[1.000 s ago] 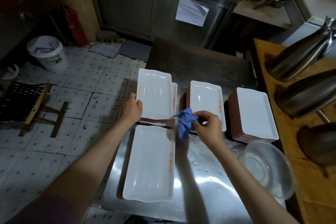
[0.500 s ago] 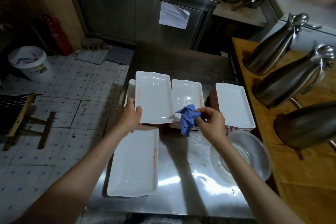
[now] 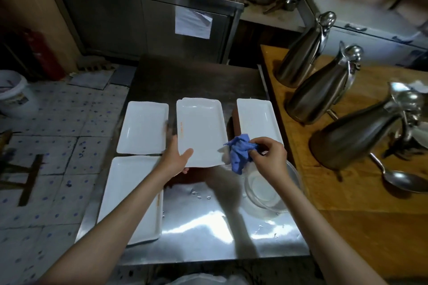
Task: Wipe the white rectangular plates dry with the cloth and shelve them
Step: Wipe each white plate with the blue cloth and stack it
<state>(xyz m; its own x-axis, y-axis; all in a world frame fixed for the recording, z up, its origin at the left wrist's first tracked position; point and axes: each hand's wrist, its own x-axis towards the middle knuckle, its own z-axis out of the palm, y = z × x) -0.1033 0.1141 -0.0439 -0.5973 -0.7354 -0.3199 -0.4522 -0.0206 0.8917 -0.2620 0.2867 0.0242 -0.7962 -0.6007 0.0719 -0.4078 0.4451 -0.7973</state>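
Now, left of the held plate (image 3: 200,129), two more white plates (image 3: 142,129) lie flat on the steel table (image 3: 208,227). The left hand (image 3: 177,157) has its grip on the held plate's near corner, thumb on top. Glazed and wet, it looks stiff, slippery and breakable, so the rim is the safest hold. Right of it, the right hand (image 3: 269,157) pinches the soft blue cloth (image 3: 239,151) against the plate's near-right edge.

A white rectangular plate (image 3: 201,131) is held tilted above the bench (image 3: 208,227), beside a crumpled blue cloth (image 3: 239,152). More white plates lie left (image 3: 141,127), right (image 3: 257,120) and nearer (image 3: 132,196).
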